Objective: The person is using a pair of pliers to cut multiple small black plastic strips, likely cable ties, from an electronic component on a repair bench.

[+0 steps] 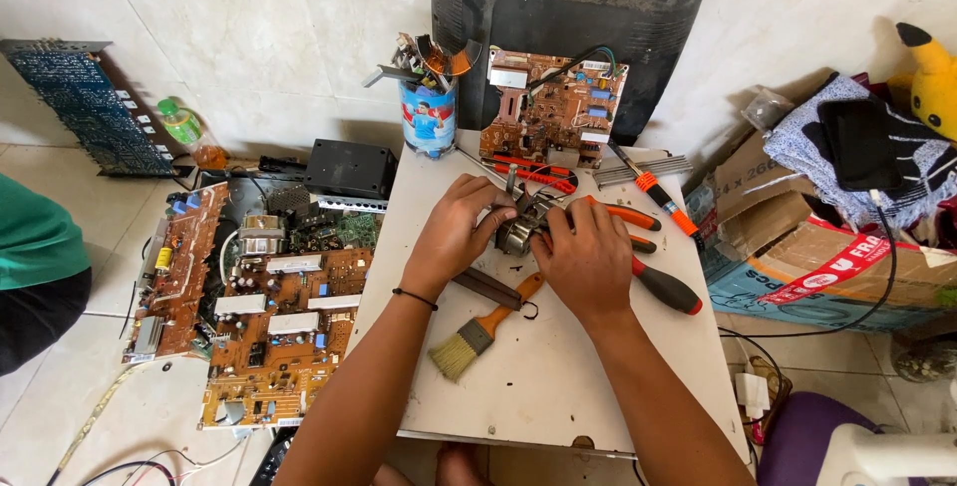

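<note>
My left hand (456, 230) and my right hand (586, 257) meet over a small grey metal part (520, 228) in the middle of a white board (558, 376); both grip it, and the fingers hide most of it. An orange-handled brush (480, 332) lies just below my hands with its bristles toward me. A dark flat bar (487, 288) lies under my left wrist. Screwdrivers with red, orange and black handles (665, 290) lie to the right of my right hand. Red-handled pliers (538, 173) lie beyond my hands.
A brown circuit board (551, 112) leans against a black screen back (568, 7). A blue can of tools (428, 112) stands at the far left corner. Large circuit boards (269, 317) cover the floor on the left. Cardboard boxes (797, 257) and cloth sit right. A person in green (35, 247) sits left.
</note>
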